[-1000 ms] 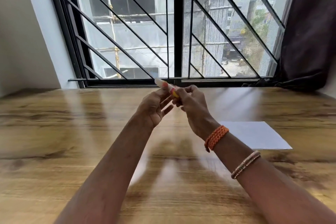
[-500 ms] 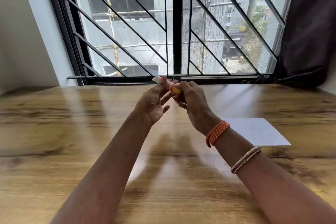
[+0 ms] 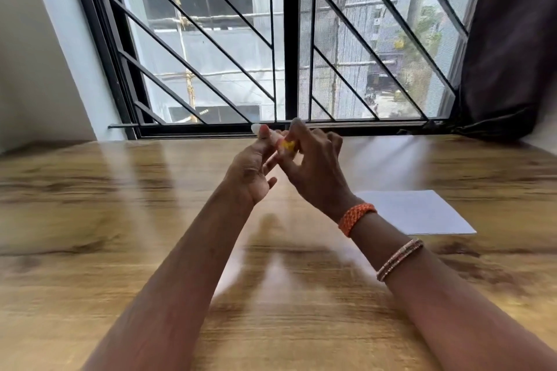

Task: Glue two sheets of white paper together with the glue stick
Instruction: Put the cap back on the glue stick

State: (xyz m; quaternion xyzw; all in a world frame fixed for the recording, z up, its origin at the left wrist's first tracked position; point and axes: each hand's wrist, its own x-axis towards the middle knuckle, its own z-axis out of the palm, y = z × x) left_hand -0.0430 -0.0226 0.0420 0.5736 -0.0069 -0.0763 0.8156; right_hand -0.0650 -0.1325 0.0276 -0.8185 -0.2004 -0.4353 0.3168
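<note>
Both my hands are raised above the wooden table (image 3: 90, 220), meeting in front of the window. Between them is a small glue stick (image 3: 284, 144) with a yellow and red body and a pale tip at its left end. My left hand (image 3: 251, 172) pinches the tip end with thumb and fingers. My right hand (image 3: 313, 169) wraps its fingers around the yellow end and hides most of the stick. White paper (image 3: 422, 215) lies flat on the table to the right, partly behind my right wrist; I cannot tell whether it is one sheet or two.
A barred window (image 3: 283, 39) runs along the table's far edge. A dark curtain (image 3: 512, 39) hangs at the far right, its bottom bunched on the table corner. A pale wall (image 3: 30, 69) closes the left side.
My hands stay together on the glue stick, and the fingers of my right hand have shifted around its yellow end. The paper has not moved.
</note>
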